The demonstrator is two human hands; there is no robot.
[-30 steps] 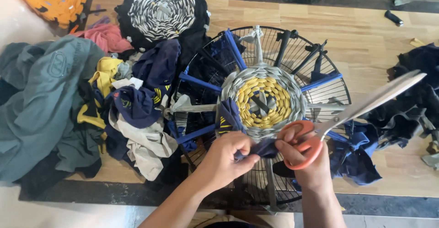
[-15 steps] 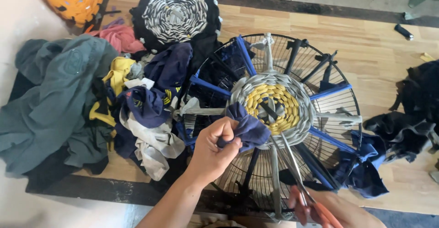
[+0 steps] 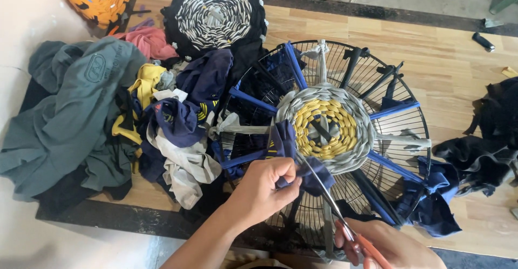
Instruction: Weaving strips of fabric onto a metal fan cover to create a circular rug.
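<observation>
Left hand (image 3: 264,185): pinches the navy strip (image 3: 294,158) at the weave's (image 3: 326,127) lower-left edge.
Right hand (image 3: 391,244): grips the scissors (image 3: 334,209), handles low, blades up-left onto the strip.
Axis: blades cross the strip just right of the left fingers.
Change: the scissors, low half a second ago, now meet the strip.

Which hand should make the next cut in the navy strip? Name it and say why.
Right hand: it grips the scissors, blades at the navy strip. The left hand pinches that strip.
</observation>
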